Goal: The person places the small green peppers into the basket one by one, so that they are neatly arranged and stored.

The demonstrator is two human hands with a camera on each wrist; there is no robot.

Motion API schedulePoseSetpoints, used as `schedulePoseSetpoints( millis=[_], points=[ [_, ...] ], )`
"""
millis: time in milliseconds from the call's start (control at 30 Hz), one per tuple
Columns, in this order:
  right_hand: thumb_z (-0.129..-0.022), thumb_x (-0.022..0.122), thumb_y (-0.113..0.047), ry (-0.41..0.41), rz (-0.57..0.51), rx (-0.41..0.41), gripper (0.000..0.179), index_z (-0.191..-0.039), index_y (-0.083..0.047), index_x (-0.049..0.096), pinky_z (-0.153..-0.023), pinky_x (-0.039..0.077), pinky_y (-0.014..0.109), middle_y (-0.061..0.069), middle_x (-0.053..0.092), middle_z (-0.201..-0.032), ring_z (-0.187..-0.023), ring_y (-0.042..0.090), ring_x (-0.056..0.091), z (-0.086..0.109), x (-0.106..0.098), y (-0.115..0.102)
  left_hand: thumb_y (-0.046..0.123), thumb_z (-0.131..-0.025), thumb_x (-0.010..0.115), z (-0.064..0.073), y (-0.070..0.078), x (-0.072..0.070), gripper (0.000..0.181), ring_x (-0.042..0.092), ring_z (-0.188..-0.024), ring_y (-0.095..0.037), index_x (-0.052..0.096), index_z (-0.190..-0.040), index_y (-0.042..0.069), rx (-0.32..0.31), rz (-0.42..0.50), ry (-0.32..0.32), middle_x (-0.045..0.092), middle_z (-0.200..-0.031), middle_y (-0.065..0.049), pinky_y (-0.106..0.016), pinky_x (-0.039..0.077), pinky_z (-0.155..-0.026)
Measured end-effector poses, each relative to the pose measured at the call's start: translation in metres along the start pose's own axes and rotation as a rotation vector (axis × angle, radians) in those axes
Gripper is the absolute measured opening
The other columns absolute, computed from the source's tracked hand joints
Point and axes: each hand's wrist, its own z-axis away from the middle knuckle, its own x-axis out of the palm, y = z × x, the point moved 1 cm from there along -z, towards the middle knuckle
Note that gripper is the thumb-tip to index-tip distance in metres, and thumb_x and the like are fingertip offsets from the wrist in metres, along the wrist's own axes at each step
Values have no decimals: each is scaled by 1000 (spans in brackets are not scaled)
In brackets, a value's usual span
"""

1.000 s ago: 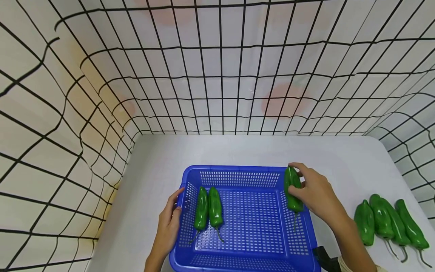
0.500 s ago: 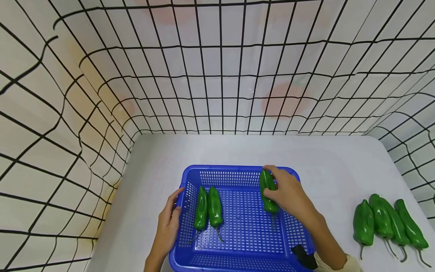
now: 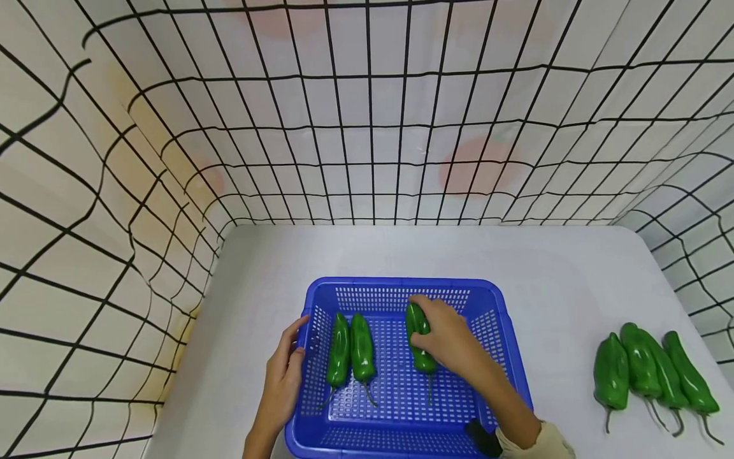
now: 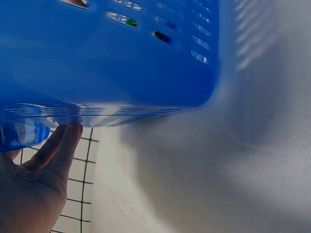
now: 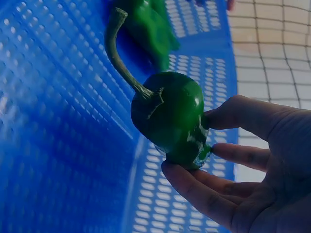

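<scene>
In the head view my right hand pinches a long green pepper between thumb and fingers, inside the blue perforated basket. The right wrist view shows this pepper stem end toward the camera, with its stem curving away. Left of it, two more green peppers, one beside the other, lie side by side on the basket floor, stems toward me. My left hand rests with extended fingers at the basket's left rim. In the left wrist view its fingertips touch the outer wall.
Several green peppers lie in a row on the white table, right of the basket. A black grid over pale walls encloses the table at the back and sides. A black strap sits at my right wrist.
My right hand has carried the pepper leftward from the basket's right rim to near its middle, and lower into it. My left hand has stayed at the left rim.
</scene>
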Motion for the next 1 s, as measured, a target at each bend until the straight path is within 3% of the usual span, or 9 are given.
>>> schedulePoseSetpoints(
  millis=[333, 1000],
  points=[
    [-79, 75, -3, -31, -8, -58, 60, -136, -6, 55, -51, 55, 25, 15, 60, -103, -82, 25, 59, -11, 33, -11, 0, -102, 34, -1, -3, 1, 55, 56, -123, -42, 43, -148, 29, -5, 0, 9, 44, -152, -10, -56, 55, -84],
    [-79, 72, 0, -69, 9, -116, 63, -139, -3, 52, -53, 50, 25, 18, 58, -104, -74, 21, 54, -22, 62, -22, 1, -103, 35, 0, -2, -1, 54, 55, -125, -41, 42, -148, 29, -1, 9, 7, 42, -154, -8, -58, 53, -85]
  ],
)
